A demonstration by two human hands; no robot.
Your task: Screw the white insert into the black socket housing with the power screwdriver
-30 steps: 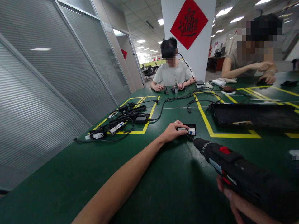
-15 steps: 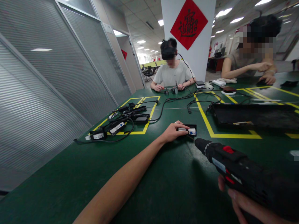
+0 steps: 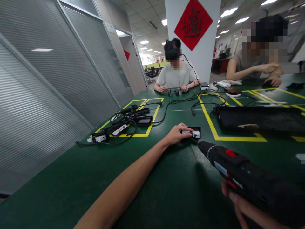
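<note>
Left grip (image 3: 176, 134): fingers closed on the left end of the black module (image 3: 192, 133), pinning it to the desk (image 3: 147, 190) at 12 o'clock from me.
Right grip (image 3: 247, 208): wrapped around the power screwdriver (image 3: 240, 173), which comes in from 4 o'clock with its bit tip just beside the module's near edge.
Slip risk: I judge the bit could skate off the module toward my left fingertips, which lie near the tip.
Spin risk: only one end is pinned, so torque might twist the module loose.
Snag risk: the cable pile (image 3: 124, 125) at 10 o'clock lies well apart, so little danger.
</note>
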